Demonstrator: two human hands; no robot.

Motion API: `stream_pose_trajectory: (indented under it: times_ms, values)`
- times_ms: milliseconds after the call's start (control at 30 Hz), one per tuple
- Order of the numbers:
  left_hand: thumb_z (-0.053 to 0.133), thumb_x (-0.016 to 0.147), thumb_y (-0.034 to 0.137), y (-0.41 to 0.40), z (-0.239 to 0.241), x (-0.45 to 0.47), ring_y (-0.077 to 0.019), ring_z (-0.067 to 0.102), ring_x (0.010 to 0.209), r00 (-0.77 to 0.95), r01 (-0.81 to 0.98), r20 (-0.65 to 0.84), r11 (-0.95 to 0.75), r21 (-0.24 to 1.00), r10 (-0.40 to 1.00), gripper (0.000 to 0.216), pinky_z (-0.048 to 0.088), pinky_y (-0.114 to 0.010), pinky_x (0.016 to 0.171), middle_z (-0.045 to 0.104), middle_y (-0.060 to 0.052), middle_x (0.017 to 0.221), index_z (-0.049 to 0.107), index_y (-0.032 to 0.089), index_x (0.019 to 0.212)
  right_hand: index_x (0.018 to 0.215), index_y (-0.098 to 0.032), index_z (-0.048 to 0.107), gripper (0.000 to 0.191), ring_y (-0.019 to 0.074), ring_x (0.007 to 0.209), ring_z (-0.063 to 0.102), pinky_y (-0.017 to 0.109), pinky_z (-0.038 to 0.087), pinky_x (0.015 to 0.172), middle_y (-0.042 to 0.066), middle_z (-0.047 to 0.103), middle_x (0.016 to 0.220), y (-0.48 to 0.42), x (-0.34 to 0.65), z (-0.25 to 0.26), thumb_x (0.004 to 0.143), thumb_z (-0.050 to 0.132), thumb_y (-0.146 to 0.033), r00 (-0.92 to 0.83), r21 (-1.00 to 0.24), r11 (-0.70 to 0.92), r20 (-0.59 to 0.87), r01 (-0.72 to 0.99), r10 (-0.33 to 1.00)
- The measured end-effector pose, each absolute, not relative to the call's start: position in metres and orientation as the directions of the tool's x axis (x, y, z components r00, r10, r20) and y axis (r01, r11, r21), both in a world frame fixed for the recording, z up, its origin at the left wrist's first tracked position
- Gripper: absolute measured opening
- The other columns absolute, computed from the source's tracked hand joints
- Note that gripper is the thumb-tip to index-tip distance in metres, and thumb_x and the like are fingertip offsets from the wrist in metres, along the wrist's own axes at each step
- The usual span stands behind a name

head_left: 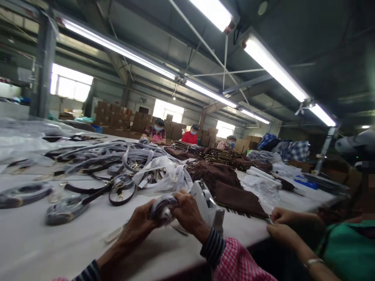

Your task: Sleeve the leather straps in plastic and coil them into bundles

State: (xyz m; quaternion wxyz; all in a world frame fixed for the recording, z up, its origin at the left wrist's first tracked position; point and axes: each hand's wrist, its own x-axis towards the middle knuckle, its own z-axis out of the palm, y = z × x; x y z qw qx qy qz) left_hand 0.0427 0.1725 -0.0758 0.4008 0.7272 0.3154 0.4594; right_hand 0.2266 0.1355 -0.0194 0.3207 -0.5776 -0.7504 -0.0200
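Note:
Both my hands meet over the near edge of a long white table. My left hand and my right hand are closed together on a coiled strap wrapped in clear plastic. Just behind my right hand stands a white tape dispenser. More wrapped and bare dark straps with metal clasps lie spread to the left and behind.
Brown fringed bags are piled mid-table. A co-worker in a green top has both hands on the table at the right. Three masked people sit at the far end, with cardboard boxes stacked behind.

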Motion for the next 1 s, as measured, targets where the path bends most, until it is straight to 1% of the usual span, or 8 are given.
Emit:
stream_pose_trajectory:
  times_ms: [100, 167, 267, 333, 500, 667, 800, 1000]
  values:
    - [0.085, 0.066, 0.032, 0.178, -0.073, 0.04, -0.0219, 0.064, 0.078, 0.305, -0.015, 0.36, -0.373, 0.928, 0.882, 0.04, 0.051, -0.03, 0.07, 0.075, 0.0, 0.086, 0.074, 0.018, 0.102, 0.066, -0.016, 0.06, 0.025, 0.0124, 0.07, 0.05, 0.026, 0.031, 0.063, -0.003, 0.054, 0.072, 0.144, 0.228, -0.009, 0.077, 0.081, -0.022, -0.159, -0.482, 0.377, 0.433, 0.791, 0.887]
    - [0.086, 0.066, 0.033, 0.177, -0.07, 0.038, -0.0199, 0.063, 0.073, 0.328, -0.093, 0.303, -0.289, 0.953, 0.895, 0.044, 0.051, -0.029, 0.065, 0.074, -0.001, 0.083, 0.073, 0.016, 0.105, 0.066, -0.015, 0.062, 0.025, 0.0107, 0.063, 0.048, 0.024, 0.031, 0.058, -0.004, 0.052, 0.066, 0.152, 0.231, -0.005, 0.076, 0.082, -0.026, -0.186, -0.604, 0.381, 0.36, 0.701, 0.914]
    - [0.09, 0.064, 0.036, 0.173, -0.063, 0.036, -0.0196, 0.063, 0.074, 0.377, -0.176, 0.243, -0.189, 0.966, 0.894, 0.059, 0.052, -0.028, 0.061, 0.074, -0.002, 0.085, 0.07, 0.016, 0.116, 0.07, -0.015, 0.066, 0.027, 0.0087, 0.05, 0.043, 0.023, 0.03, 0.048, -0.006, 0.05, 0.058, 0.161, 0.234, -0.004, 0.078, 0.081, -0.036, -0.171, -0.774, 0.31, 0.259, 0.552, 0.951]
    - [0.092, 0.059, 0.035, 0.171, -0.06, 0.035, -0.0201, 0.064, 0.077, 0.368, -0.21, 0.231, -0.161, 0.964, 0.901, 0.063, 0.054, -0.029, 0.063, 0.074, -0.003, 0.087, 0.07, 0.016, 0.115, 0.071, -0.015, 0.066, 0.03, 0.0079, 0.045, 0.041, 0.022, 0.028, 0.042, -0.006, 0.05, 0.055, 0.164, 0.234, -0.004, 0.077, 0.081, -0.041, -0.151, -0.834, 0.272, 0.228, 0.479, 0.962]
    - [0.092, 0.058, 0.035, 0.169, -0.059, 0.035, -0.0182, 0.064, 0.07, 0.271, -0.261, 0.227, -0.155, 0.953, 0.936, 0.048, 0.052, -0.028, 0.062, 0.074, -0.002, 0.079, 0.071, 0.013, 0.095, 0.071, -0.015, 0.066, 0.034, 0.007, 0.043, 0.042, 0.02, 0.031, 0.037, -0.005, 0.051, 0.056, 0.167, 0.229, -0.012, 0.076, 0.081, -0.045, -0.19, -0.875, 0.253, 0.188, 0.414, 0.964]
    - [0.091, 0.061, 0.038, 0.168, -0.06, 0.038, -0.0174, 0.063, 0.064, 0.198, -0.276, 0.235, -0.176, 0.945, 0.952, 0.048, 0.051, -0.027, 0.055, 0.073, -0.002, 0.075, 0.069, 0.013, 0.096, 0.072, -0.015, 0.065, 0.036, 0.0066, 0.043, 0.041, 0.019, 0.033, 0.036, -0.005, 0.05, 0.057, 0.168, 0.227, -0.023, 0.079, 0.079, -0.047, -0.203, -0.899, 0.268, 0.207, 0.346, 0.957]
    - [0.089, 0.062, 0.04, 0.171, -0.064, 0.039, -0.019, 0.065, 0.067, 0.171, -0.266, 0.221, -0.171, 0.949, 0.96, 0.052, 0.054, -0.029, 0.057, 0.074, -0.004, 0.077, 0.068, 0.011, 0.099, 0.072, -0.016, 0.064, 0.035, 0.0072, 0.043, 0.044, 0.02, 0.033, 0.037, -0.005, 0.05, 0.056, 0.168, 0.225, -0.026, 0.079, 0.079, -0.047, -0.151, -0.879, 0.264, 0.221, 0.398, 0.964]
    - [0.083, 0.062, 0.04, 0.179, -0.068, 0.038, -0.0252, 0.069, 0.069, -0.031, -0.077, 0.227, -0.229, 0.97, 0.973, 0.049, 0.054, -0.032, 0.056, 0.074, -0.006, 0.079, 0.069, 0.012, 0.099, 0.066, -0.017, 0.059, 0.042, 0.0072, 0.042, 0.045, 0.018, 0.03, 0.036, -0.005, 0.05, 0.053, 0.171, 0.214, -0.03, 0.08, 0.079, -0.051, -0.177, -0.845, 0.313, 0.261, 0.433, 0.949]
